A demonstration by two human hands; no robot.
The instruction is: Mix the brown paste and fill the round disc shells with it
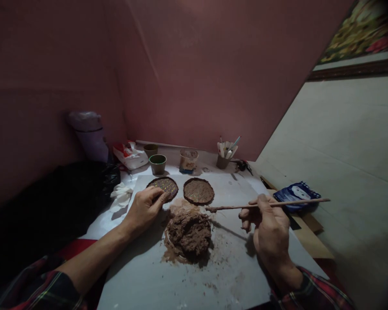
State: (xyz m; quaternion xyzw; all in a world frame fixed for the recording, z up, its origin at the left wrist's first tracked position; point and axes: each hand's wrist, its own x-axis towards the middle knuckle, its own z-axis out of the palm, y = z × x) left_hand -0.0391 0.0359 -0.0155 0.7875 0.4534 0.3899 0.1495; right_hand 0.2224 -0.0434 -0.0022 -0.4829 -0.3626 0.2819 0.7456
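In my right hand (269, 224) is a long thin stick (297, 202), pinched near its middle and held level, its left tip coated in brown paste. That tip hangs just above a wet brown lump (190, 234) on the white board (142, 275). The fingertips of my left hand (147, 206) are closed at the lower right edge of a round brown disc (164, 186) with coloured specks; whether they grip its rim is too small to tell. A second round brown disc (198, 191) lies just right of the first.
Behind the board stand a green-rimmed cup (158, 164), another cup (150, 150), a smeared clear tub (189, 160) and a pen cup (223, 162). White gloves (121, 196) lie left, a blue packet (297, 194) right. A black bag (51, 206) fills the far left.
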